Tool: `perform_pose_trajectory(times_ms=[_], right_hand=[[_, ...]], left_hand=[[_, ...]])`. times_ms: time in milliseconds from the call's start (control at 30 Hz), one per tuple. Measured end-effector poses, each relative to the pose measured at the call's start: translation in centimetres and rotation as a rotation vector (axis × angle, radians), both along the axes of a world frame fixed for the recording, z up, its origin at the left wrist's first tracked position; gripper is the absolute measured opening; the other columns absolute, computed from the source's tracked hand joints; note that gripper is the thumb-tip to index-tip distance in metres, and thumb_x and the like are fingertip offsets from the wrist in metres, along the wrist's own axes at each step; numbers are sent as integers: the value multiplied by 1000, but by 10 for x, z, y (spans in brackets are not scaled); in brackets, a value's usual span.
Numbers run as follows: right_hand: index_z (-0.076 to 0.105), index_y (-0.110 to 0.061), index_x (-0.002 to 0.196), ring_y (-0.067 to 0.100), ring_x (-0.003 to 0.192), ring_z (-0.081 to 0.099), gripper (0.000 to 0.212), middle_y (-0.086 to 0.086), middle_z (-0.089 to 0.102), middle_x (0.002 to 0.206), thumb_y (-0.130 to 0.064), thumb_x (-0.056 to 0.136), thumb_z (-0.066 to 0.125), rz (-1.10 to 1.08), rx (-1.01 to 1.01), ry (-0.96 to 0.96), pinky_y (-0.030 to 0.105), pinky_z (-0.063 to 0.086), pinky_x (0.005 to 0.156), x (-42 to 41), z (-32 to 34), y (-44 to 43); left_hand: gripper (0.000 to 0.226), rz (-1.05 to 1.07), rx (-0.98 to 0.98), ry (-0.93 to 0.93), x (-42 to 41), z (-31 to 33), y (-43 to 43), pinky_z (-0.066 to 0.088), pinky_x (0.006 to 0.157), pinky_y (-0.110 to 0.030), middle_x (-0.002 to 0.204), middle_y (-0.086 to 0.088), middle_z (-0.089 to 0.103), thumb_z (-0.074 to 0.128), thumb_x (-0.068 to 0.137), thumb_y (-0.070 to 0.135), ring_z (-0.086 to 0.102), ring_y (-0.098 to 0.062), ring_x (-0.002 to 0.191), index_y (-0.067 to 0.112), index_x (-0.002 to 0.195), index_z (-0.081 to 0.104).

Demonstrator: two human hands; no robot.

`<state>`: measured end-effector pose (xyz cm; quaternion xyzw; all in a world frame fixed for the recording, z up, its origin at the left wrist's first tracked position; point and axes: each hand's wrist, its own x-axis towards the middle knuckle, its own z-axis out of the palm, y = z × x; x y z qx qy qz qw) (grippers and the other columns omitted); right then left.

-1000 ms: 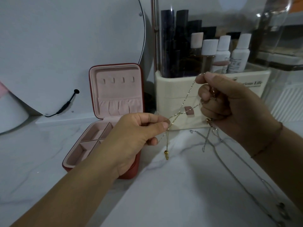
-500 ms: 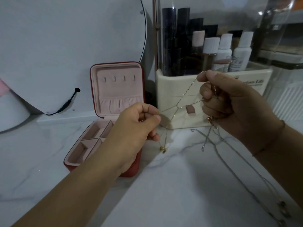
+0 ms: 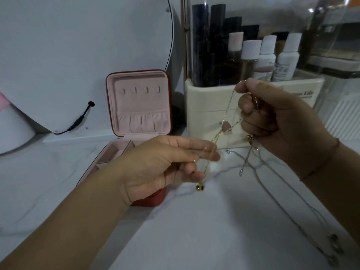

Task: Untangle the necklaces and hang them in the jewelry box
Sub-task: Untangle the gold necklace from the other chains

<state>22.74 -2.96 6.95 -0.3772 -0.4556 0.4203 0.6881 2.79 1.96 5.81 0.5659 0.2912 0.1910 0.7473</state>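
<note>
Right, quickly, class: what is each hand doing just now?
Left hand: gold chain crosses its blurred fingertips; grip cannot be told.
Right hand: closed, pinching the gold chain.

a round mirror (image 3: 78, 55) leans at the back left of a white marble countertop (image 3: 194, 230), a black cable (image 3: 81, 118) plugged in near its lower edge. to the right stands a cream cosmetics organizer (image 3: 204, 106) under a clear cover (image 3: 321, 36), holding dark tubes (image 3: 198, 45) and white-capped bottles (image 3: 266, 55).
</note>
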Motion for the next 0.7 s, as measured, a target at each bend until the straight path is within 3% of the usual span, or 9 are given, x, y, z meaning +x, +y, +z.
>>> perform_pose_trajectory(times_ms=[200, 400, 600, 700], right_hand=[[60, -12, 85, 8, 41, 11, 16, -1, 48, 56, -26, 82, 53, 19, -12, -5, 16, 17, 38, -3, 0, 0], [61, -12, 86, 4, 35, 18, 17, -2, 49, 56, -28, 81, 54, 6, -16, 0, 21, 11, 40, 0, -1, 1], [61, -13, 86, 5, 35, 18, 17, -2, 48, 57, -28, 82, 53, 6, -15, 19, 21, 11, 40, 1, 0, 1], [61, -14, 86, 5, 35, 17, 17, -2, 47, 57, -28, 84, 53, 4, -16, 34, 21, 10, 40, 2, 0, 1]], left_hand=[[33, -146, -106, 3, -3, 0, 2, 53, 55, -21, 74, -10, 63, 54, 74, -7, 50, -6, 47, -7, 103, 69], [35, -169, -111, -20, -5, 3, 1, 57, 64, -27, 75, -11, 50, 53, 75, -7, 55, -10, 55, -11, 107, 65], [29, -110, -32, 26, -6, 3, 0, 59, 77, -33, 64, -11, 60, 57, 76, 0, 66, -16, 60, -7, 101, 69], [23, -3, 10, 11, -3, 1, 0, 59, 77, -34, 61, -10, 60, 57, 76, 2, 66, -15, 56, -5, 96, 67]])
